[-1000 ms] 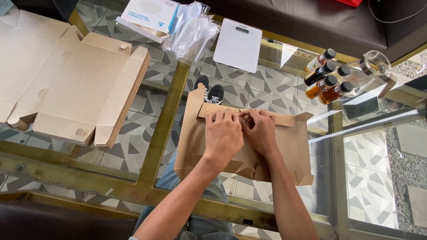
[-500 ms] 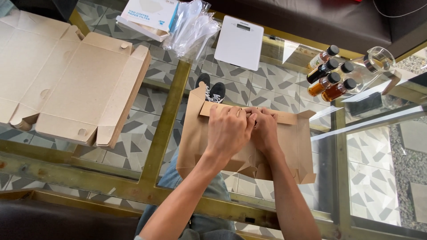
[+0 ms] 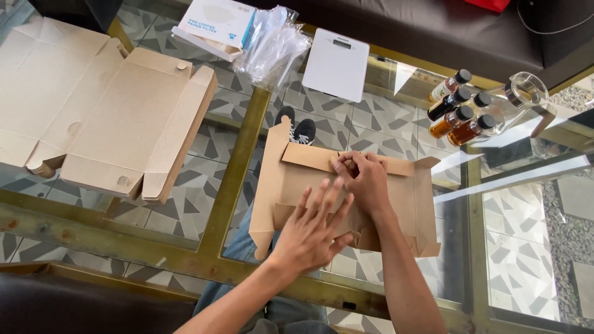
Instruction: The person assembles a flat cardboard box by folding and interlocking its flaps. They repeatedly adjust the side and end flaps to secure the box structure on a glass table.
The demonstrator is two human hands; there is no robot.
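Right, you've got the flat-cut brown cardboard box [image 3: 346, 198] lying on the glass worktop [image 3: 204, 185], directly in front of you, half folded with its side walls starting to stand. Your left hand [image 3: 312, 229] lies flat on the middle panel, fingers [image 3: 328, 195] spread wide and straight, holding nothing, just pressing the sheet down, forearm coming up from the bottom edge at a slant. Your right hand [image 3: 366, 179] sits at the far flap [image 3: 315, 158], wrist bent, fingers curled in narrow and pinching the folded edge of that flap; exactly how much card is between them I can't tell from up here. This card looks light and fairly stiff, so it should hold a crease but spring back if you let go early, and the thin tabs would likely tear or buckle if you yank them. Best grip, I'd say, is right along the score lines and at the flap edges, not out at the loose corners. The glass beneath looks slick, so expect the box to slide unless that flat palm bears down on it. Off to your left a second cardboard blank [image 3: 93, 117] lies opened out, well apart. Beyond, a white kitchen scale [image 3: 337, 62], a clear plastic bag [image 3: 272, 43], and four small dark-capped bottles [image 3: 458, 111] clustered near a glass jug [image 3: 526, 93].
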